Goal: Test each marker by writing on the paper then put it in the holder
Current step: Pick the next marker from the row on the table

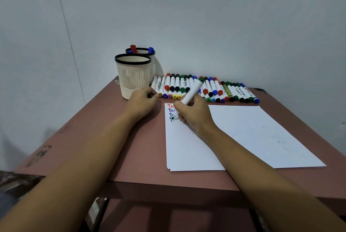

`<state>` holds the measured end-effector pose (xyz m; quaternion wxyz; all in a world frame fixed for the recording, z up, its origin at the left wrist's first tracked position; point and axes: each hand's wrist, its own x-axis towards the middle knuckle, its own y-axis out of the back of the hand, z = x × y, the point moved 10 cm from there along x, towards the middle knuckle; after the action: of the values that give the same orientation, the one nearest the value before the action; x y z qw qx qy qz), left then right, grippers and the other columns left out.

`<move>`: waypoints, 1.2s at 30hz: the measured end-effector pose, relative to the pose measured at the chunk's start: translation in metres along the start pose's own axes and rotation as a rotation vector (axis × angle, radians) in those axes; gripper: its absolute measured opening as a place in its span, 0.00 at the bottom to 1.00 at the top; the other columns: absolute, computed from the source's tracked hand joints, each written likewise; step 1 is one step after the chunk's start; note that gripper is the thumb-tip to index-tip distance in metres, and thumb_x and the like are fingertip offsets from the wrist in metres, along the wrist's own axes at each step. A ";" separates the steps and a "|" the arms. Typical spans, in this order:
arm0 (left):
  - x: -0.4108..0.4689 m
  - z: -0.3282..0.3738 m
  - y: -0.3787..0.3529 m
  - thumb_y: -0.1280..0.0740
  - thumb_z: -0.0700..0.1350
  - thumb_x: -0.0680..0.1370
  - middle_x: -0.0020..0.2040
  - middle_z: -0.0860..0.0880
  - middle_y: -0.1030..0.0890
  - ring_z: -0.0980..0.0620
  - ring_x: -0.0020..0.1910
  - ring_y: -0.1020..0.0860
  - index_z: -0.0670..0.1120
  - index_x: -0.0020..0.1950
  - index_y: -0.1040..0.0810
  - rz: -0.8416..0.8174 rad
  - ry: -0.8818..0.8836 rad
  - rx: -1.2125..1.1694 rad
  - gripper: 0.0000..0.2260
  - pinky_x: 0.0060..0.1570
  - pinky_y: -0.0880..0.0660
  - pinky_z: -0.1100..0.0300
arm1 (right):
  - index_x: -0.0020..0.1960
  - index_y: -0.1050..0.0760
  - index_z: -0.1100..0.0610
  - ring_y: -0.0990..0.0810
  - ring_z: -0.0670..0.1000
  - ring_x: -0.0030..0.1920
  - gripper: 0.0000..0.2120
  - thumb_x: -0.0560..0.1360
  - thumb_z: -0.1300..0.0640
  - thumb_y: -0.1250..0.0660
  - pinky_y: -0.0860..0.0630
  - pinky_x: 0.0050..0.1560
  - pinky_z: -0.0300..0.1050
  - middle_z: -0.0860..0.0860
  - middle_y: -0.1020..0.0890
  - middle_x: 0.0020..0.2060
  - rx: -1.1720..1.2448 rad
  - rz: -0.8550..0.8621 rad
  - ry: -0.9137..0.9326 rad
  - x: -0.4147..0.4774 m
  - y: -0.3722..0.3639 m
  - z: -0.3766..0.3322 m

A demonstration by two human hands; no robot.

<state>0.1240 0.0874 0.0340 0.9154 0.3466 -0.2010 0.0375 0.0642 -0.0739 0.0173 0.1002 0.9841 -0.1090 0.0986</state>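
- By the holder [133, 76], the left hand [142, 100] is pinching a green cap [149, 96]; loosely held, it could be slipping free and rolling off.
- The right hand [192, 114] is gripping the marker [192, 90], its tip writing at the top-left of the paper [252, 134]; with nothing pinning it, the sheet could be sliding and smearing.

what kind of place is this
Likely a desk corner in a plain room: a worn reddish table against a bare white wall, with a row of markers and two slotted holders.

L hand [143, 100] & R hand [194, 115] both bare, forearms bare too, up to frame edge.
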 end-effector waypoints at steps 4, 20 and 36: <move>0.000 0.000 0.000 0.37 0.43 0.78 0.48 0.45 0.20 0.52 0.45 0.26 0.41 0.53 0.20 0.005 -0.001 -0.001 0.09 0.43 0.36 0.63 | 0.42 0.29 0.56 0.25 0.50 0.34 0.06 0.71 0.61 0.32 0.24 0.38 0.48 0.52 0.24 0.33 -0.020 0.025 0.015 -0.001 0.003 -0.002; 0.000 0.000 0.000 0.37 0.43 0.78 0.43 0.50 0.23 0.53 0.44 0.27 0.42 0.52 0.20 0.007 -0.002 0.009 0.08 0.41 0.37 0.64 | 0.41 0.30 0.56 0.25 0.49 0.35 0.07 0.70 0.61 0.32 0.21 0.41 0.51 0.51 0.26 0.34 -0.060 0.073 0.033 -0.002 0.008 -0.003; 0.001 0.000 -0.001 0.37 0.43 0.78 0.43 0.50 0.23 0.53 0.44 0.27 0.42 0.53 0.20 0.014 -0.010 0.024 0.09 0.41 0.37 0.64 | 0.40 0.30 0.55 0.25 0.49 0.35 0.07 0.70 0.61 0.31 0.24 0.39 0.48 0.51 0.25 0.33 -0.054 0.055 0.024 -0.005 0.007 -0.005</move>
<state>0.1251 0.0869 0.0339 0.9099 0.3564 -0.2075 0.0448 0.0574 -0.0788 0.0221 0.1252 0.9764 -0.1373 0.1099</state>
